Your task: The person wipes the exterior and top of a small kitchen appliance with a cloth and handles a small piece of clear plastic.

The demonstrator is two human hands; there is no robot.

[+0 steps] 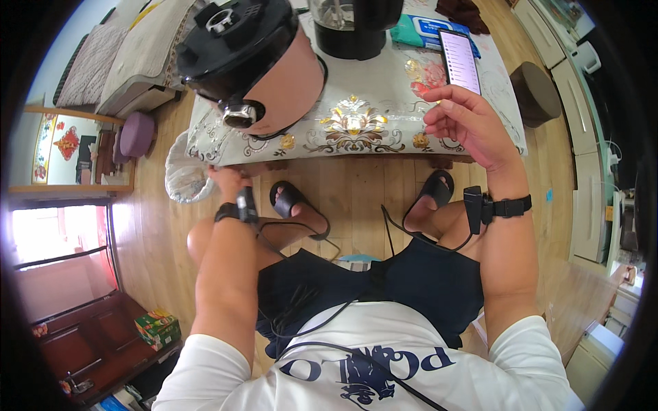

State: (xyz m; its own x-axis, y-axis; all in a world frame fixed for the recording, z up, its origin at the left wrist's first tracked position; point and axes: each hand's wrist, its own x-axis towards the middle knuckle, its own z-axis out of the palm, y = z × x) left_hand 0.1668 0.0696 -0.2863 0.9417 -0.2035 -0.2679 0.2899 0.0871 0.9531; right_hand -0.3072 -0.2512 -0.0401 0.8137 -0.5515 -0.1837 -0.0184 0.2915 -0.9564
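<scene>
My right hand (465, 123) is raised over the right part of the table, fingers apart and slightly curled, holding nothing; it is just below a smartphone (459, 61) with a lit screen. My left hand (230, 180) is low at the table's front left edge, close to a bin with a white plastic liner (187, 172); its fingers are blurred and partly hidden. A pink electric pressure cooker (282, 77) with a black lid stands at the table's left. Behind it, a blender with a clear jug and black base (349, 36) stands at the table's middle.
A floral tablecloth (354, 123) covers the table. A wet-wipes pack (419, 28) lies partly under the phone. A brown stool (537, 95) is right of the table, a purple stool (138, 134) at left. Black cables (426, 240) run from my wrist devices across my lap.
</scene>
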